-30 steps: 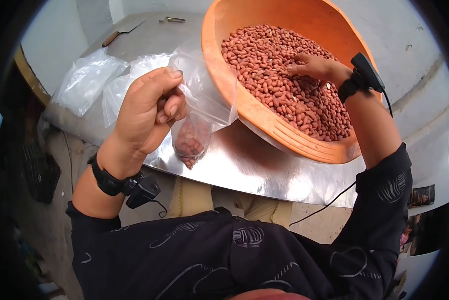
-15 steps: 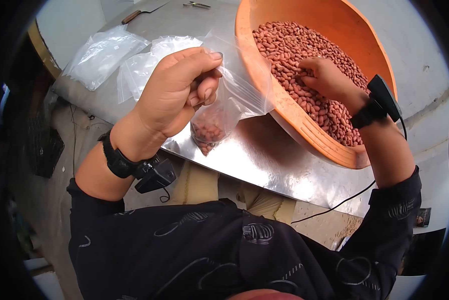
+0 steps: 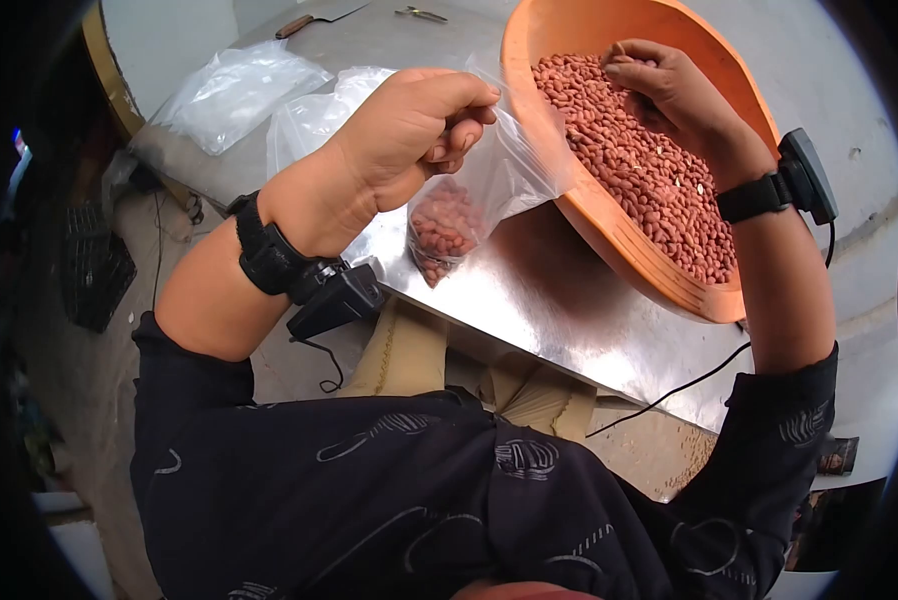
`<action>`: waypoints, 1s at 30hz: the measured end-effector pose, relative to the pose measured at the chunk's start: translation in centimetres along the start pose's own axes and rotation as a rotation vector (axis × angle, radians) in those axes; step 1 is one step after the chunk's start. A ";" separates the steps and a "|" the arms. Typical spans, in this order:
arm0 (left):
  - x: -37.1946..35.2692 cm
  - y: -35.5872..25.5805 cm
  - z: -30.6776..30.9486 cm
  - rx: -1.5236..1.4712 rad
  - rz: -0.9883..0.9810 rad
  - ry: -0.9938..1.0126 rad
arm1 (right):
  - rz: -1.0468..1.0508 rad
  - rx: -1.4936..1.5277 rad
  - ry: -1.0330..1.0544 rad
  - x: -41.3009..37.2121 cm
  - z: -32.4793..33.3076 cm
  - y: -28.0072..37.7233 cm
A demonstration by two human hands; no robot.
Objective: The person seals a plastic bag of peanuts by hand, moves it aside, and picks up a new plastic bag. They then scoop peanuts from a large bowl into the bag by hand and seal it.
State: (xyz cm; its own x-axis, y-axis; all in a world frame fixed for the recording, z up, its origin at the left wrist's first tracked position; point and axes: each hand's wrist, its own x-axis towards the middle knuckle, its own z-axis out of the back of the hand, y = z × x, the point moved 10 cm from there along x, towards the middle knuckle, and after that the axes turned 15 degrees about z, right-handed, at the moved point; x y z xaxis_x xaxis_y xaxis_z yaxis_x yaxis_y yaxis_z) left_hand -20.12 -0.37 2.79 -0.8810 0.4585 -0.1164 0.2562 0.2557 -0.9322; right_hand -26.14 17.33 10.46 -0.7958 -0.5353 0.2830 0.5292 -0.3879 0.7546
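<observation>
My left hand (image 3: 434, 125) is closed, pinching the top edge of a clear zip-lock plastic bag (image 3: 529, 165). The bag hangs with its mouth against the near rim of an orange plastic tub (image 3: 624, 240). Reddish-brown peanuts (image 3: 447, 222) fill the bag's lower part. Over the far side of the tub, my right hand (image 3: 664, 90) is raised, its fingers curled together. Something small and brownish shows at those fingertips, too small to name surely. Beneath this hand lies a broad heap of red-skinned peanuts (image 3: 634, 165), with a few pale bits among them.
Stacks of clear plastic bags (image 3: 239, 95) lie on the metal table (image 3: 559, 320) at the left. Farther back are a wooden-handled blade (image 3: 304, 24) and a small metal tool (image 3: 421, 14). A black cable (image 3: 659, 402) runs past the table's near edge.
My right hand has lifted out of the peanuts and moved up towards the tub's far side, fingers curled. My left hand still pinches the bag. The whole view has shifted slightly.
</observation>
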 end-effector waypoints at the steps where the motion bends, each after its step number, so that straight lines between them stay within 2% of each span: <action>1: 0.0 0.1 -0.2 0.002 -0.008 0.011 | 0.052 0.047 0.017 0.7 -1.4 1.5; 3: 0.0 0.0 -0.4 -0.011 -0.013 0.003 | 0.118 0.132 0.044 1.7 -4.8 4.5; 5: -0.2 0.0 -0.4 -0.031 -0.019 -0.002 | 0.135 0.186 0.170 2.5 -8.4 5.3; 7: -0.2 -0.1 -0.2 -0.063 -0.030 -0.005 | 0.065 0.210 0.165 2.8 -10.4 4.0; 12: -0.4 0.0 0.6 -0.091 -0.054 -0.020 | 0.080 0.270 0.025 2.7 -10.7 2.7; 15: -0.5 -0.3 0.6 -0.088 -0.063 -0.010 | 0.053 0.057 0.063 2.5 -10.5 1.6; 18: -0.2 -0.1 0.7 -0.087 -0.063 0.014 | 0.034 -0.100 0.154 2.3 -11.2 1.6; 22: -0.3 -0.3 0.5 -0.066 -0.076 0.018 | 0.023 -0.166 0.368 1.9 -12.7 2.4; 25: -0.5 -0.5 0.7 -0.054 -0.091 0.038 | 0.001 -0.236 0.384 1.2 -12.5 3.4; 26: -0.6 -0.5 0.8 -0.051 -0.084 0.020 | 0.068 -0.251 0.547 0.9 -12.6 5.7; 29: -0.3 0.2 0.9 -0.037 -0.062 -0.023 | -0.040 -0.089 0.339 0.9 -10.2 3.6; 30: -0.4 0.3 1.1 -0.034 -0.059 -0.024 | -0.006 -0.185 0.354 0.9 -9.9 4.0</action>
State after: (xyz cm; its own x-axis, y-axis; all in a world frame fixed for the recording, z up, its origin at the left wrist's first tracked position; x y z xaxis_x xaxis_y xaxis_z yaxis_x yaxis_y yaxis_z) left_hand -20.14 -1.36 2.15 -0.9042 0.4212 -0.0703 0.2165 0.3103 -0.9257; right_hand -21.84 7.81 7.87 -0.6654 -0.7458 0.0331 0.5950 -0.5031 0.6268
